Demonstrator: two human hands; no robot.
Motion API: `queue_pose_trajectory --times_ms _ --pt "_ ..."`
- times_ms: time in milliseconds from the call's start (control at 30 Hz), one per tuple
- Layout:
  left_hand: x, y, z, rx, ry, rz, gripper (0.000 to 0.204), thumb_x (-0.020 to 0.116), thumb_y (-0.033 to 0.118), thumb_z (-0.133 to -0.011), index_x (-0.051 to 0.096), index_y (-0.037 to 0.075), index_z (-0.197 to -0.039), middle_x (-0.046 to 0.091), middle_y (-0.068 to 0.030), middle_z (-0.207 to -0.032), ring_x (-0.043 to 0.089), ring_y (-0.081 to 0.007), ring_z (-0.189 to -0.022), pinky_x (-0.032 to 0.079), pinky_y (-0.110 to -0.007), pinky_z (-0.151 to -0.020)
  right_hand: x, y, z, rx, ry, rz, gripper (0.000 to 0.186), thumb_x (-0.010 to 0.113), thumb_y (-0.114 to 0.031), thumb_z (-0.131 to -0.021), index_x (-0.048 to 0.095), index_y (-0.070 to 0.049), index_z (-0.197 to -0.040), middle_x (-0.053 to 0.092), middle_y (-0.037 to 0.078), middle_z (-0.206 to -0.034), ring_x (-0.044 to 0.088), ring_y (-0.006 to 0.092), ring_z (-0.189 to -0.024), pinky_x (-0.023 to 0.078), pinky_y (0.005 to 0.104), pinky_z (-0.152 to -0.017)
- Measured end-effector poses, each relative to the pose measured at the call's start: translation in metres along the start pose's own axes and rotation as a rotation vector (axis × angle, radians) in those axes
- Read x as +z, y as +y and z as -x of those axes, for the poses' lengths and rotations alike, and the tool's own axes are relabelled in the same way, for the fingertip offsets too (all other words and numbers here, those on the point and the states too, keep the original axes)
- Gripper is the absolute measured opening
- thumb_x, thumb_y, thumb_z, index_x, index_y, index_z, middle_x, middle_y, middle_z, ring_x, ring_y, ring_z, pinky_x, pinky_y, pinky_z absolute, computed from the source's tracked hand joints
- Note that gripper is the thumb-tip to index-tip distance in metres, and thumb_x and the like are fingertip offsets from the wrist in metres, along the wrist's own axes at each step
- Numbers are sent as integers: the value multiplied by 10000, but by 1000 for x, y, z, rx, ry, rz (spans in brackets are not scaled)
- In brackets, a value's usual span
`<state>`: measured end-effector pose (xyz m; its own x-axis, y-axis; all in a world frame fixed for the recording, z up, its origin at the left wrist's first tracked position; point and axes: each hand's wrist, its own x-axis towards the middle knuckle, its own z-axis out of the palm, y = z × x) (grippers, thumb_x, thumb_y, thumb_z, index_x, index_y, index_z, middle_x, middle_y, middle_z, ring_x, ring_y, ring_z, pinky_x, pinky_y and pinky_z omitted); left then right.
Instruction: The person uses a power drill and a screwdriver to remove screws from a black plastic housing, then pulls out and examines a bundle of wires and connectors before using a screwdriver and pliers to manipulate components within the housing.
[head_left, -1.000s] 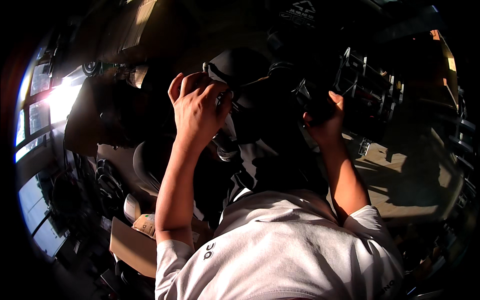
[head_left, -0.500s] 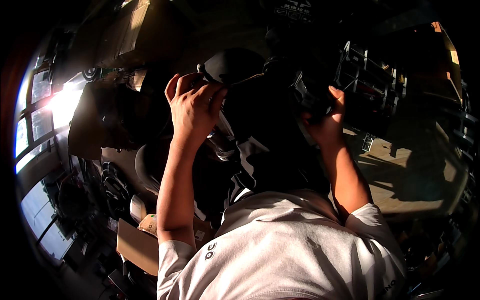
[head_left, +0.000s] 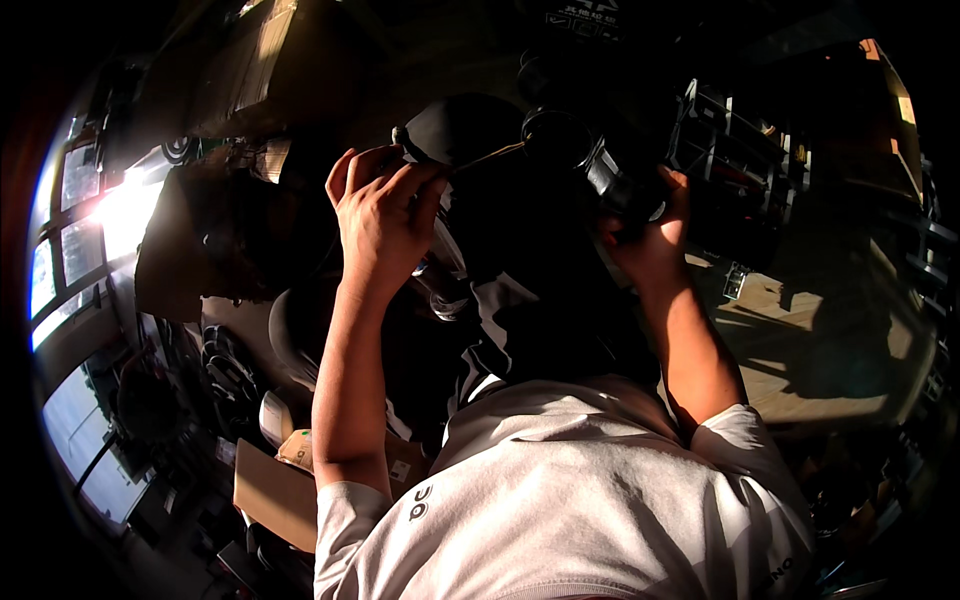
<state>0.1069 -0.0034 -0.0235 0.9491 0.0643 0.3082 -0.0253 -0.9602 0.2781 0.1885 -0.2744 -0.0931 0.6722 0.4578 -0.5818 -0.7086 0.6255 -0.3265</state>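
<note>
My left hand [head_left: 385, 220] is raised at the centre left, with its fingers bent and pinched together. A thin cord [head_left: 490, 155] runs from its fingertips toward the right; the pinch itself is partly hidden. My right hand [head_left: 650, 240] is wrapped round a glossy black object [head_left: 610, 180], thumb up along its side. That object has a dark ring-shaped part [head_left: 555, 140] at its far end, where the cord seems to meet it. Deep shadow hides its exact kind. Behind my left fingers is a dark grey rounded shape [head_left: 465, 130].
Black racks [head_left: 735, 150] stand at the far right. At left are cardboard boxes [head_left: 265, 60] and a bright window [head_left: 75, 240]. An open carton [head_left: 275, 490] lies by my left elbow. Sunlight falls on the floor [head_left: 790, 370] at right.
The black object in my right hand has tilted slightly, bringing its ring part and glossy side more into the light. The cord shows more clearly. My left hand has shifted slightly left.
</note>
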Motion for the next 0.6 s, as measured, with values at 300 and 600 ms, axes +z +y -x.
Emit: queue_pose_trajectory --times_ms 300,600 --pt "-18 8 12 23 20 46 88 725 142 -817 724 128 -904 681 -19 -768 604 -225 -1151 279 -469 -1118 15 4 10 63 -72 -175 448 464 -475 -912 623 -60 -965 644 66 -830 563 219 -624 425 298 -495" --pt "-62 21 79 -86 60 -94 123 640 93 -900 713 65 -995 720 -62 -953 574 -308 -1205 286 -493 -1117 34 29 10 93 -393 123 345 510 -317 -901 476 -135 -610 563 44 -610 572 166 -465 444 259 -407"
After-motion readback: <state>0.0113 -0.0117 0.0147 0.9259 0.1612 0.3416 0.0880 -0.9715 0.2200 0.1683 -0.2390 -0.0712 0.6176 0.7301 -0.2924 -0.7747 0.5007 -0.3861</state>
